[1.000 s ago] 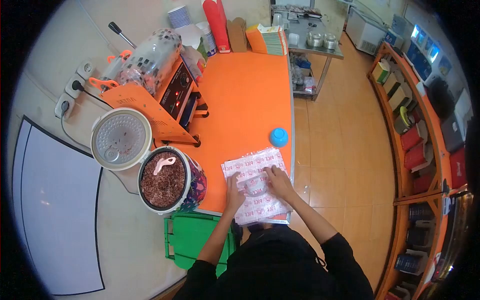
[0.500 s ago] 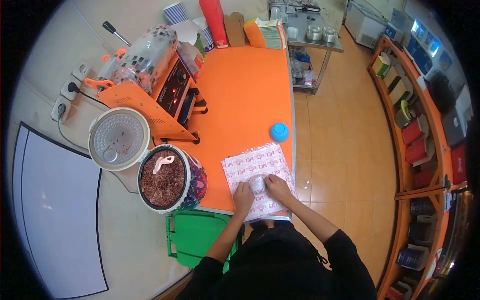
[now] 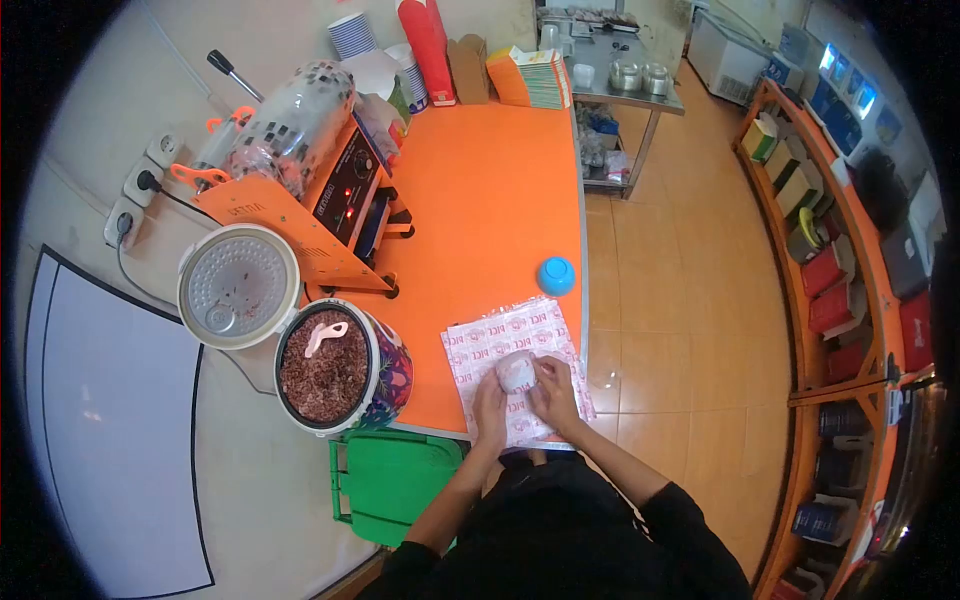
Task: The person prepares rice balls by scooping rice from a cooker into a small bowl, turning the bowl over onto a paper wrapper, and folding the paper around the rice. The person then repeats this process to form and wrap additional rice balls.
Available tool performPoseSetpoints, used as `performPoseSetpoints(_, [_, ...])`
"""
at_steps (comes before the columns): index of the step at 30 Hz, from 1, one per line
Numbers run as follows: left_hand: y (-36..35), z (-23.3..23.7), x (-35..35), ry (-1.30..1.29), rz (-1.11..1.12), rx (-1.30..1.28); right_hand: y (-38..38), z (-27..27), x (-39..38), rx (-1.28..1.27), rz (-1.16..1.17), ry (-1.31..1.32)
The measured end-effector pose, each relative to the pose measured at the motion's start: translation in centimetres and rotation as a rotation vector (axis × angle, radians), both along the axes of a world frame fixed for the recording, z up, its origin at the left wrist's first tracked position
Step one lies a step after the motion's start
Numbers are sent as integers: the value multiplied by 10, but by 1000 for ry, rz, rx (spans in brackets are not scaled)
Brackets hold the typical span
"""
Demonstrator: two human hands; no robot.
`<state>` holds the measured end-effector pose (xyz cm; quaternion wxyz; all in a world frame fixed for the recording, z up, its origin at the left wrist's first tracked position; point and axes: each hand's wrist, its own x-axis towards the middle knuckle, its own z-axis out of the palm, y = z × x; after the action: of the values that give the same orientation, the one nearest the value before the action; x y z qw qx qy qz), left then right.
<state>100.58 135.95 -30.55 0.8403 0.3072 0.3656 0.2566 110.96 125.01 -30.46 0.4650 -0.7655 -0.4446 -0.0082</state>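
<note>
Between my two hands is a rounded bundle wrapped in white paper with pink print [image 3: 516, 372]. My left hand [image 3: 488, 408] curves around its left side, and my right hand [image 3: 555, 393] grips it from the right with bent fingers. What is inside the wrapping is hidden. Beneath the hands lies a stack of printed wrapping paper [image 3: 472, 345] at the table's near corner. A small blue bowl [image 3: 556, 276] sits just beyond the paper. To the left, an open rice cooker [image 3: 393, 370] holds reddish-brown rice [image 3: 325, 378], with a pink rice paddle [image 3: 325, 336] lying on top.
An orange cup-sealing machine [image 3: 290, 235] stands behind the cooker's raised lid [image 3: 240, 290]. Below the table is a green bin [image 3: 400, 485]. Folded cartons [image 3: 530, 80] and stacked cups [image 3: 351, 36] line the far end of the orange table [image 3: 480, 200]. Orange shelves [image 3: 785, 330] run along the right.
The bundle has gone from a longer, upright shape to a rounder one. My left hand has shifted from pinching near its side to cupping it. The view has shifted slightly.
</note>
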Motion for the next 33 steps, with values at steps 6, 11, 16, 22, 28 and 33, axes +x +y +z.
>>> performPoseSetpoints(6, [7,20,14,217,-100,245,11,29,18,-41,243,-333])
performPoseSetpoints(11, [0,47,29,-14,-15,227,24,20,23,40,210,-245])
performPoseSetpoints(16, [29,7,54,-134,83,-162,36,44,7,-42,62,372])
performPoseSetpoints(22, [92,6,84,-257,3,-65,41,41,27,-132,218,433])
performPoseSetpoints(28, [244,-102,142,652,-20,750,74,39,130,-256,-275,-156])
performPoseSetpoints(33, [269,-90,151,878,44,1026,94,38,187,-653,-295,-51])
